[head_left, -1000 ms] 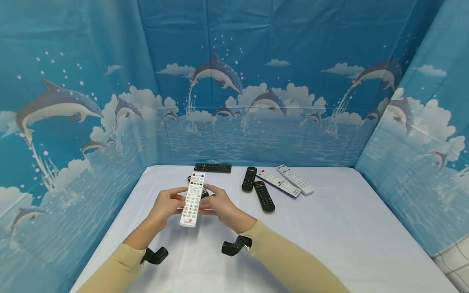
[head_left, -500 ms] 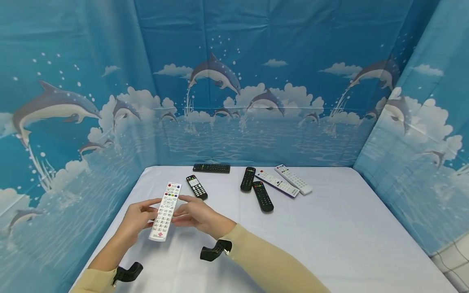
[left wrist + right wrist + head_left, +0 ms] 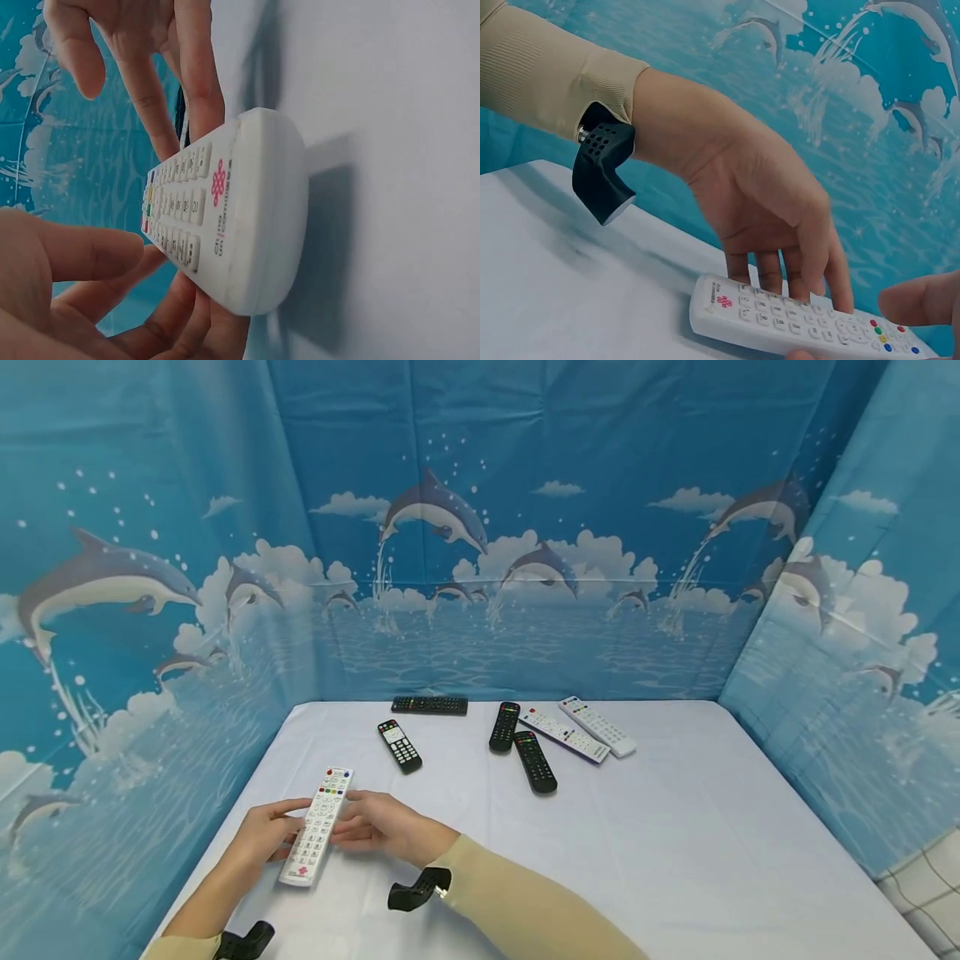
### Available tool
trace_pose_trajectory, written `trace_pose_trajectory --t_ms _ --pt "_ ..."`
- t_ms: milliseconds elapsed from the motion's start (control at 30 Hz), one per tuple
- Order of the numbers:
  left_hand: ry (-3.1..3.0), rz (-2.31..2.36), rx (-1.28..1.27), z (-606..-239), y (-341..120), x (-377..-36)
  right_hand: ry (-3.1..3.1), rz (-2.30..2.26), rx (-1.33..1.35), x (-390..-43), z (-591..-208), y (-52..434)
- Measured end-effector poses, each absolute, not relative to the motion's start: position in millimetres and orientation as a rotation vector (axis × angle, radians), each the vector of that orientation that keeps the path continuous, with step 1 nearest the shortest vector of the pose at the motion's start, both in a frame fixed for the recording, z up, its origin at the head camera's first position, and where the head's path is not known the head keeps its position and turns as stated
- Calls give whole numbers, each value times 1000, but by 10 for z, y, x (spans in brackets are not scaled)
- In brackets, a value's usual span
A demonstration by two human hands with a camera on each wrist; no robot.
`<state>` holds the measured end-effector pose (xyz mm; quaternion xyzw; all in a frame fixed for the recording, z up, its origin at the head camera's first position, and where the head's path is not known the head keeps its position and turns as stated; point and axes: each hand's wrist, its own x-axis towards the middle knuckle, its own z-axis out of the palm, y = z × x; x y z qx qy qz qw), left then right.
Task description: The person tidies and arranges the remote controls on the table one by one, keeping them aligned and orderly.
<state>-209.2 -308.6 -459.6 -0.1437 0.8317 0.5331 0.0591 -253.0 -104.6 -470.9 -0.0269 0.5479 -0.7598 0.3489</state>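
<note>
A white remote control with coloured buttons at its far end and a pink logo at its near end lies between both hands, low over the table's left front. In the left wrist view the remote casts a shadow beside it; whether it touches the cloth is unclear. The left hand holds its left edge with bent fingers, and its thumb stands a little off. From the other side the right hand holds the right edge with its fingertips, thumb raised over the remote in the right wrist view. Fingertips under the remote are hidden.
Farther back on the white-covered table lie a short black remote, a long black remote, two more black remotes and two overlapping white remotes. A blue dolphin curtain encloses the back and sides.
Both hands have carried the white remote control left, toward the body and down to the table's left front. The short black remote behind it has come into full view.
</note>
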Motion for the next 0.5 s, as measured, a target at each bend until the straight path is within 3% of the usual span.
trace_pose_trajectory --t_ms 500 --pt "2478 1548 -514 -4747 -3217 -2188 1364 -1916 -51 -2584 -4872 -1162"
